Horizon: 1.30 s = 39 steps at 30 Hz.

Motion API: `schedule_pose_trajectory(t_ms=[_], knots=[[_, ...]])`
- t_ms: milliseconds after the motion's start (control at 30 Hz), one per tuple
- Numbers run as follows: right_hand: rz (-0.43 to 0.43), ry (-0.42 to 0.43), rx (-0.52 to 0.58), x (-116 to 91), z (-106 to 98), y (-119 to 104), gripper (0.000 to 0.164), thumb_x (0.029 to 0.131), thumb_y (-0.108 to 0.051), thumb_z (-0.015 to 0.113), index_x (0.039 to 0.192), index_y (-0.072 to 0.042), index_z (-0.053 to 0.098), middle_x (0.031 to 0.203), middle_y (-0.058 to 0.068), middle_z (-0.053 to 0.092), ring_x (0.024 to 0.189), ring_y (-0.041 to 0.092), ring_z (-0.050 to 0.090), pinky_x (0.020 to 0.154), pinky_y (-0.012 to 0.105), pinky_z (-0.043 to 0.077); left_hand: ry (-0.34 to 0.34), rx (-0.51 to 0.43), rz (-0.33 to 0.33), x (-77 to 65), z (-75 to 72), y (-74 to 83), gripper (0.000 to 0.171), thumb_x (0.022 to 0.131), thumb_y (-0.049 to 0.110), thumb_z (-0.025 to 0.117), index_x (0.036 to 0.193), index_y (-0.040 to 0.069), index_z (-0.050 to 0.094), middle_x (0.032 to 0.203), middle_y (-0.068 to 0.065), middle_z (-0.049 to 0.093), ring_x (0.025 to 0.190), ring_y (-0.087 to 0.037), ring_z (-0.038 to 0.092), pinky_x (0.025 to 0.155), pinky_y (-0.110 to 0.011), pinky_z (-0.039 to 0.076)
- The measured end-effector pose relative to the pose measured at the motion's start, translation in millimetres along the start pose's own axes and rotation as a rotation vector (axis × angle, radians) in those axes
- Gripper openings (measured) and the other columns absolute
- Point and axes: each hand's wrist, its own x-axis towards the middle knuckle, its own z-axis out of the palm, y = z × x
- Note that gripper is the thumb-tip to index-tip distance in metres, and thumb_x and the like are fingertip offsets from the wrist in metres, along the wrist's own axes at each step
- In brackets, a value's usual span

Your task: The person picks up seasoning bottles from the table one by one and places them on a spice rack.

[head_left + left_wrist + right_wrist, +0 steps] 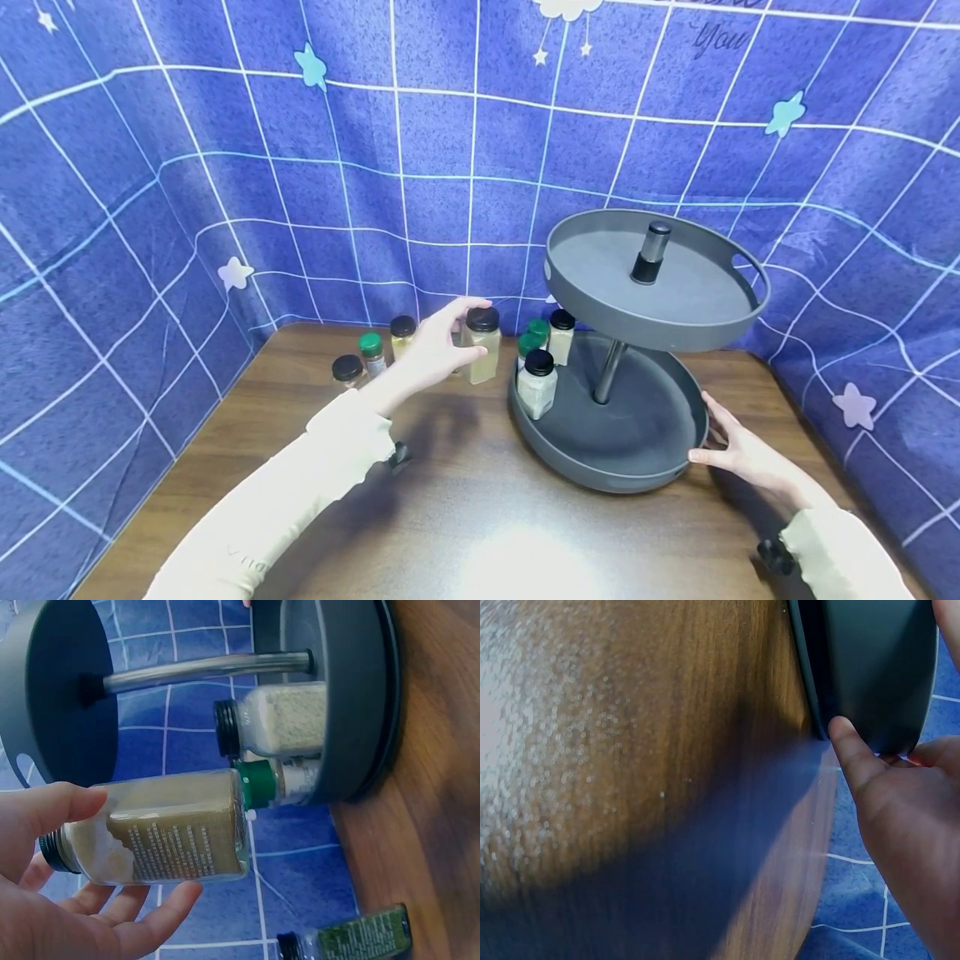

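My left hand (pixel 438 346) grips a spice jar (pixel 483 346) with a black lid and tan powder. In the left wrist view the thumb lies on one side of this jar (pixel 176 825), fingers on the other, its base towards the turntable. At the right, my right hand (pixel 750 458) touches the outer wall of the two-tier turntable's lower tray (pixel 600 482), thumb and fingers spread. The right wrist view shows the thumb (pixel 847 739) against that dark wall. Black-lidded jars (pixel 537 387) and green-lidded jars (pixel 528 343) stand at the lower tray's left side.
Left of the turntable, several more jars stand on the wooden table (pixel 420 517), among them a green-lidded one (pixel 371 346) and a black-lidded one (pixel 347 368). The upper tray (pixel 600 250) overhangs the lower one. A blue curtain (pixel 420 208) hangs behind the table.
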Motion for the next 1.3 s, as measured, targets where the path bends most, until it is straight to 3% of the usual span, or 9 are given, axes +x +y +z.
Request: schedule_pose_trajectory(t_ms=[133, 333, 433, 667, 733, 967, 1300], knots=[[0.002, -0.001, 0.008, 0, 0, -1, 0.099, 0.082, -0.010, 0.071, 0.148, 0.006, -0.002, 0.147, 0.039, 0.009, 0.124, 0.064, 0.023, 0.087, 0.002, 0.031, -0.006, 0.031, 0.047, 4.2, 3.0, 5.9, 0.059, 0.077, 0.014, 0.075, 0.130, 0.024, 0.052, 0.126, -0.003, 0.058, 0.100, -0.023, 0.056, 0.081, -0.037, 0.049], [0.010, 0.002, 0.003, 0, 0, -2, 0.098, 0.083, -0.010, 0.071, 0.148, 0.006, -0.001, 0.146, 0.040, 0.011, 0.124, 0.064, 0.023, 0.091, 0.008, 0.036, -0.033, 0.011, 0.080, 10.4, 10.3, 11.0, 0.060, 0.076, 0.013, 0.076, 0.130, 0.024, 0.052, 0.129, 0.001, 0.057, 0.103, -0.020, 0.055, 0.088, -0.039, 0.047], [0.003, -0.001, -0.001, 0, -1, -2, 0.098, 0.083, -0.009, 0.070, 0.147, 0.006, -0.002, 0.146, 0.041, 0.010, 0.123, 0.064, 0.023, 0.094, 0.016, 0.040, -0.037, 0.002, 0.099, 14.1, 13.8, 13.2, 0.059, 0.076, 0.013, 0.076, 0.130, 0.022, 0.052, 0.129, 0.002, 0.056, 0.103, -0.020, 0.054, 0.087, -0.039, 0.047], [0.000, 0.005, -0.024, 0, -1, -3, 0.098, 0.083, -0.010, 0.071, 0.148, 0.006, -0.001, 0.146, 0.040, 0.012, 0.122, 0.064, 0.026, 0.090, 0.008, 0.036, -0.041, -0.007, 0.097, 19.0, 22.9, 20.7, 0.060, 0.074, 0.016, 0.077, 0.129, 0.024, 0.052, 0.129, 0.000, 0.056, 0.100, -0.022, 0.056, 0.087, -0.039, 0.048], [-0.004, 0.007, -0.030, 0, -1, -3, 0.098, 0.082, -0.010, 0.071, 0.147, 0.006, 0.000, 0.145, 0.041, 0.013, 0.122, 0.064, 0.026, 0.091, 0.011, 0.038, -0.045, -0.007, 0.094, 20.1, 26.8, 21.5, 0.060, 0.074, 0.016, 0.077, 0.129, 0.025, 0.052, 0.129, 0.001, 0.056, 0.101, -0.021, 0.057, 0.087, -0.036, 0.048], [-0.003, -0.005, -0.001, 1, -1, -3, 0.098, 0.083, -0.009, 0.071, 0.147, 0.006, -0.002, 0.146, 0.041, 0.011, 0.123, 0.064, 0.024, 0.088, 0.003, 0.033, -0.054, -0.040, 0.140, 21.9, 40.5, 24.0, 0.060, 0.073, 0.013, 0.077, 0.127, 0.020, 0.052, 0.130, 0.002, 0.055, 0.108, -0.017, 0.054, 0.092, -0.033, 0.046], [-0.013, -0.003, -0.024, 1, -1, -3, 0.098, 0.082, -0.010, 0.071, 0.147, 0.007, -0.001, 0.146, 0.040, 0.010, 0.122, 0.064, 0.025, 0.088, 0.003, 0.033, -0.098, -0.070, 0.151, 21.1, 55.8, 32.6, 0.059, 0.073, 0.012, 0.077, 0.126, 0.019, 0.052, 0.130, 0.002, 0.054, 0.113, -0.017, 0.053, 0.091, -0.030, 0.046]])
